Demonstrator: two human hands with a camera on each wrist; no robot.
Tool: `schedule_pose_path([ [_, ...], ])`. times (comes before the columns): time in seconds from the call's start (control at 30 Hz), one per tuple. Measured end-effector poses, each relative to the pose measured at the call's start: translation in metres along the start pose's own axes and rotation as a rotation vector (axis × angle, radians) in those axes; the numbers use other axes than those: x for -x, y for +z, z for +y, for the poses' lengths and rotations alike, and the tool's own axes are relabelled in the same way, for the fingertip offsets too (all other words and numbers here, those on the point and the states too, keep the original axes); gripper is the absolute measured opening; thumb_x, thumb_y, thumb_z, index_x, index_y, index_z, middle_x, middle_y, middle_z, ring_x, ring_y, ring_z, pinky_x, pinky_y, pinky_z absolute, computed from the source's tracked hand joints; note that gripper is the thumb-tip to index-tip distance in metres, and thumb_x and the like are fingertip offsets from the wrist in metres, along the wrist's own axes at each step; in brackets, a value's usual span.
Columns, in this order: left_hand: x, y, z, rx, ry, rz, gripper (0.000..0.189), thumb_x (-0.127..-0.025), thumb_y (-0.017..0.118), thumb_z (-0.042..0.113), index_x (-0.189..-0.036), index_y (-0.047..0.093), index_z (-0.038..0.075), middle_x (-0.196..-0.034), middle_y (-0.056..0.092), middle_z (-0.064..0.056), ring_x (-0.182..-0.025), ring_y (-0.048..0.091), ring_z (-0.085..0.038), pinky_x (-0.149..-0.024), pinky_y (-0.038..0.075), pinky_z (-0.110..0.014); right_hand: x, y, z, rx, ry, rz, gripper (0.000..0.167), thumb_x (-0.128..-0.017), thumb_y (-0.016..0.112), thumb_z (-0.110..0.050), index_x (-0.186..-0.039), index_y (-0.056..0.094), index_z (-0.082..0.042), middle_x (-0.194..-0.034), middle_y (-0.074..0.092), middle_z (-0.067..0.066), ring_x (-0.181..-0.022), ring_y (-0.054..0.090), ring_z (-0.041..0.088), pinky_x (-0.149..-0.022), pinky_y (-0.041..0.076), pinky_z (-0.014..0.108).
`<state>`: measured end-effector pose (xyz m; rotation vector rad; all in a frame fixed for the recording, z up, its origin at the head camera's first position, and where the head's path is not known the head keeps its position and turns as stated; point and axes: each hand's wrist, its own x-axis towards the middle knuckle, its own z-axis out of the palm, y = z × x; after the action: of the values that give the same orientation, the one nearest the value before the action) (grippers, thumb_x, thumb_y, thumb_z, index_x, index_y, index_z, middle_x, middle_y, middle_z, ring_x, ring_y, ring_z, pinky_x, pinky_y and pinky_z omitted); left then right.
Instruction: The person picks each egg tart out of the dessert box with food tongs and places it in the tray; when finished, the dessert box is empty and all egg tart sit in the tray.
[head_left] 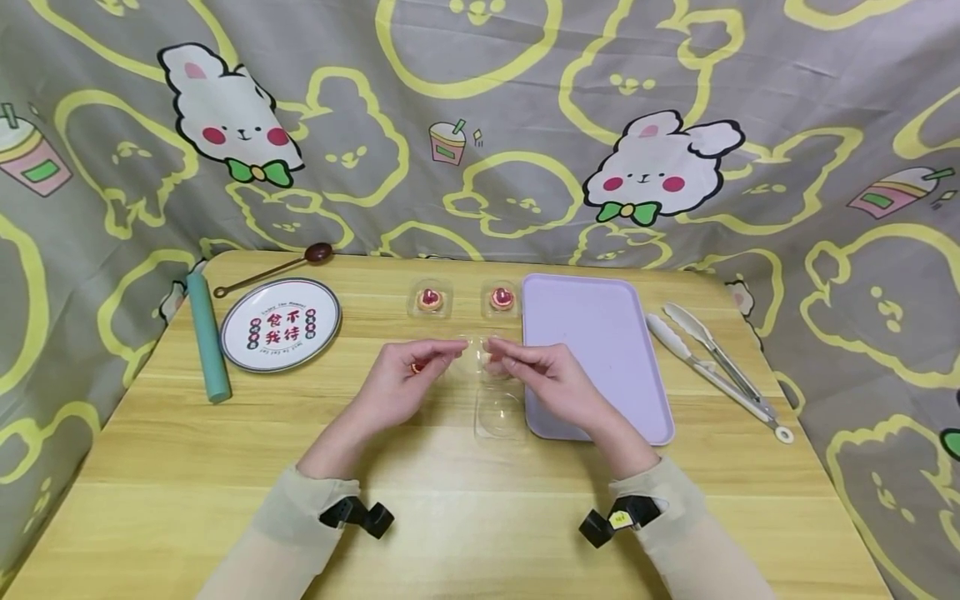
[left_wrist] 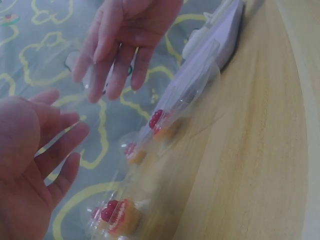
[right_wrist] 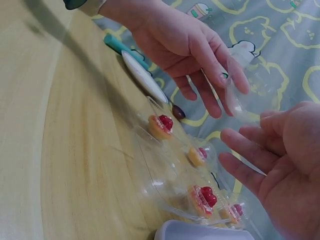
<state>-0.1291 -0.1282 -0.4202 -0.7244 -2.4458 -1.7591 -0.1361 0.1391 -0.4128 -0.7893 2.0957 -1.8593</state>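
Between my hands, above the table, is a thin clear plastic lid (right_wrist: 242, 102). My left hand (head_left: 405, 379) pinches its left side between thumb and fingers. On the other side my right hand (head_left: 551, 375) pinches it the same way. Below the hands sit small fruit tarts with red tops in clear plastic boxes; one tart (right_wrist: 161, 126) is mostly hidden behind my left hand in the head view. Another tart (right_wrist: 202, 200) lies under my right hand. Farther back stand a left boxed tart (head_left: 430, 300) and a right boxed tart (head_left: 501, 298).
A clear plastic box half (head_left: 500, 414) lies nearest me. To the right are a lilac tray (head_left: 600, 358) and tongs (head_left: 712, 367). At left lie a white plate (head_left: 281, 354), a teal rolling pin (head_left: 207, 337) and a dark spoon (head_left: 318, 253). A patterned curtain (head_left: 517, 108) hangs behind.
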Motion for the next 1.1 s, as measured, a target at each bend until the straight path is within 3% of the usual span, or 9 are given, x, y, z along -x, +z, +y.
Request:
schedule_pose_path([
  [0.1,0.0013,-0.0002,-0.0016,-0.03,-0.008,-0.029,0.032,-0.101,0.072,0.007,-0.133,0.073,0.005,-0.129,0.074,-0.007,-0.112,0.072,-0.028,-0.095,0.059,-0.051,0.001,-0.0001,0.0006,0.001,0.01,-0.019,0.045,-0.104,0.06,0.007,-0.149,0.054,0.006,-0.144,0.061,0.024,-0.119,0.068,0.041,-0.101,0.057,0.048],
  [0.23,0.0032,-0.0015,-0.0001,-0.076,-0.028,-0.073,0.05,-0.093,0.084,0.016,-0.14,0.069,0.011,-0.137,0.07,0.0,-0.123,0.067,-0.024,-0.105,0.053,-0.055,0.0019,-0.0005,0.0008,0.01,0.013,-0.049,0.058,-0.098,0.068,0.01,-0.152,0.048,0.009,-0.151,0.055,0.024,-0.123,0.066,0.041,-0.099,0.058,0.038],
  [0.4,0.0033,-0.0025,0.0012,-0.095,-0.048,-0.081,0.055,-0.091,0.088,0.029,-0.141,0.069,0.016,-0.138,0.069,0.006,-0.124,0.065,-0.02,-0.108,0.05,-0.053,0.0018,0.0009,-0.0002,0.017,0.031,-0.046,0.06,-0.099,0.073,0.0,-0.154,0.048,0.007,-0.152,0.056,0.02,-0.124,0.067,0.039,-0.096,0.06,0.039],
  [0.6,0.0026,-0.0026,-0.0015,-0.038,-0.066,-0.085,0.072,-0.085,0.092,0.025,-0.149,0.061,0.016,-0.135,0.071,0.007,-0.117,0.069,-0.022,-0.103,0.053,-0.057,0.0007,0.0005,0.0018,0.006,0.012,-0.047,0.075,-0.094,0.074,0.01,-0.16,0.039,0.003,-0.147,0.059,0.025,-0.121,0.069,0.035,-0.099,0.058,0.044],
  [0.73,0.0024,-0.0039,-0.0016,-0.007,-0.076,-0.099,0.084,-0.082,0.095,0.023,-0.155,0.054,0.017,-0.134,0.072,0.003,-0.116,0.071,-0.027,-0.102,0.053,-0.058,0.0013,-0.0001,0.0024,0.015,0.004,-0.053,0.084,-0.09,0.078,0.011,-0.163,0.036,-0.002,-0.143,0.062,0.022,-0.12,0.07,0.033,-0.101,0.057,0.047],
  [0.83,0.0031,-0.0049,-0.0011,-0.017,-0.086,-0.112,0.086,-0.08,0.096,0.023,-0.155,0.054,0.017,-0.132,0.073,0.0,-0.115,0.071,-0.026,-0.101,0.053,-0.058,0.0016,-0.0003,0.0035,0.034,0.008,-0.05,0.086,-0.088,0.081,0.01,-0.162,0.038,0.0,-0.14,0.065,0.021,-0.118,0.071,0.031,-0.102,0.056,0.046],
  [1.1,0.0047,-0.0059,-0.0026,-0.072,-0.088,-0.136,0.086,-0.078,0.097,0.024,-0.153,0.056,0.014,-0.126,0.075,0.007,-0.112,0.072,-0.019,-0.102,0.054,-0.051,0.002,0.0001,0.0044,0.063,0.026,-0.042,0.086,-0.083,0.085,0.009,-0.158,0.044,0.001,-0.133,0.069,0.023,-0.109,0.075,0.029,-0.102,0.056,0.043],
])
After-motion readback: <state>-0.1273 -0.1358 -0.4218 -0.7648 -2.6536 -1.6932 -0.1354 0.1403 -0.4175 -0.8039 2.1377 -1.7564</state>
